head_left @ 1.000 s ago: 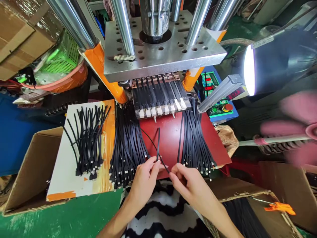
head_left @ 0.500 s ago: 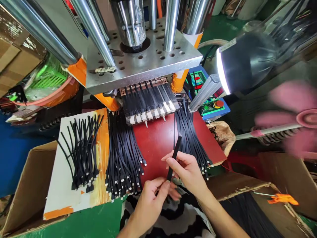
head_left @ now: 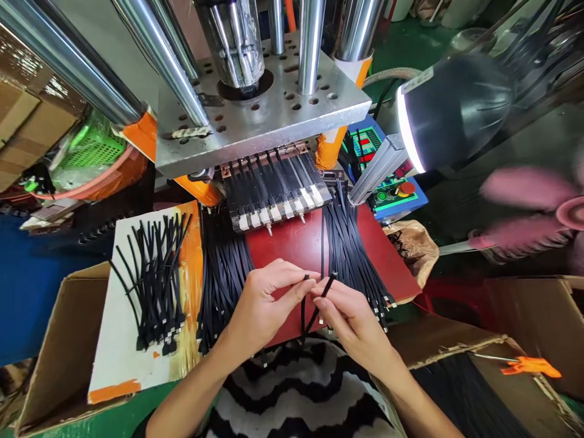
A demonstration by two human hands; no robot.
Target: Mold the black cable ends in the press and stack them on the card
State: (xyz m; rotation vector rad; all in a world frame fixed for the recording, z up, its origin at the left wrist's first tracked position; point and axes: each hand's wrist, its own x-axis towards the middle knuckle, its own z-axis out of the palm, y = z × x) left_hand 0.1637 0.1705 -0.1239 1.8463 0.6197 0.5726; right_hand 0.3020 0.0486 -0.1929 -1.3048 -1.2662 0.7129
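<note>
My left hand [head_left: 269, 298] pinches one end of a short flat black cable [head_left: 314, 317] between thumb and finger. Its other end is gripped by my right hand [head_left: 349, 316], just to the right. Between the two hands the cable bends down in a narrow loop over the red board's front edge. Behind them, a metal fixture [head_left: 278, 194] under the press holds a row of black cables with white ends. Left of my left hand lies a bundle of black cables [head_left: 222, 255]; another cable bundle [head_left: 353, 249] fans out beyond my right hand.
A steel press plate [head_left: 264, 134] overhangs the red board [head_left: 292, 246]. More cables [head_left: 159, 286] lie on a white board at left. A bright lamp [head_left: 456, 115], a control box [head_left: 392, 201] and a spinning pink fan [head_left: 568, 213] are right. Cardboard boxes [head_left: 68, 328] flank the board.
My left hand has risen from the cable's lower end and now pinches an end beside my right hand. The cable went from straight to looped. The view has shifted slightly.
</note>
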